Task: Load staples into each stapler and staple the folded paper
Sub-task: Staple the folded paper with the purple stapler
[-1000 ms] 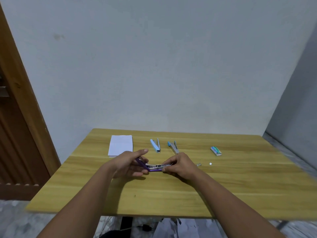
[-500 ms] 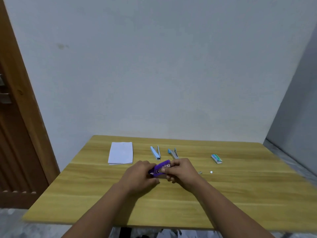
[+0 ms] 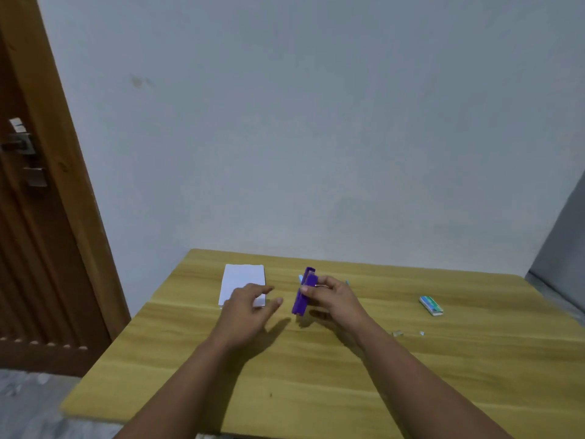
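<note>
The purple stapler [image 3: 304, 293], held half a second ago by both hands, is now gripped upright above the table [image 3: 316, 381] by the right hand [image 3: 335, 301] alone, while the left hand [image 3: 250, 307], released with fingers relaxed, is moved toward the folded paper [image 3: 243, 280] at the far left, so stapling is probably next.

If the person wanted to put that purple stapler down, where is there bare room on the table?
Bare wood lies along the near edge of the table, in front of both forearms, and on the far right behind the staple box. It is crowded around the purple stapler in the right hand, and where the left hand overlaps the folded paper.
</note>
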The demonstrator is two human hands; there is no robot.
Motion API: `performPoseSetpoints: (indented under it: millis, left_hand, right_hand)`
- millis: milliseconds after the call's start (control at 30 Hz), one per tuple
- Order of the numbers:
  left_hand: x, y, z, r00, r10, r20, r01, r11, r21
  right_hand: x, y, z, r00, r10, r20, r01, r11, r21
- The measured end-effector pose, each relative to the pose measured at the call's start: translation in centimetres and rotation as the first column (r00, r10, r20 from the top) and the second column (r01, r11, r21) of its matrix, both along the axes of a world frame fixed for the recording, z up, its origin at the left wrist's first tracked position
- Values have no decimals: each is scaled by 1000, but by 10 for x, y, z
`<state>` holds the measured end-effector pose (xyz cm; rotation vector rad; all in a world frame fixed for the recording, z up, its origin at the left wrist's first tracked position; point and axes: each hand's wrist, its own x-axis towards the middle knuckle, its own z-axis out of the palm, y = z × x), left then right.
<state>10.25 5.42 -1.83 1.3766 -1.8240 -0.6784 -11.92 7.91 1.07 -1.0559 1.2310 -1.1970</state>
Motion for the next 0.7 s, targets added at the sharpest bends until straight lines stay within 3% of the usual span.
performPoseSetpoints:
  millis: [33, 100, 167, 267, 433, 500, 600, 700]
  left_hand:
    - [12, -11, -5, 982, 153, 114, -143, 985, -94]
    - [35, -32, -10, 882, 378, 282, -352, 926, -139]
    - [51, -45, -11, 818, 425, 387, -434, 898, -70]
    - [59, -54, -14, 832, 378, 406, -419, 908, 14]
    - [55, -56, -24, 925, 314, 214, -310, 949, -56]
    - [59, -58, -23, 967, 253, 15, -252, 967, -30]
    - [62, -59, -15, 927, 164, -338, -166, 986, 24]
    - [57, -56, -7, 839, 123, -530, -61, 989, 133]
  right_hand:
    - [3, -8, 0, 1000, -10, -14, 10, 1000, 14]
    - [12, -24, 2, 995, -4, -100, 9, 999, 52]
    - [21, -39, 1, 962, 8, -272, 16, 996, 84]
    - [43, -64, -6, 915, 52, -400, -2, 992, 123]
    - [72, -115, -36, 905, 37, -423, -16, 998, 53]
    - [82, -108, -24, 906, 55, -420, -36, 998, 51]
    - [83, -101, -17, 978, 62, -199, -33, 989, 145]
    - [83, -89, -8, 998, 36, 42, -43, 982, 186]
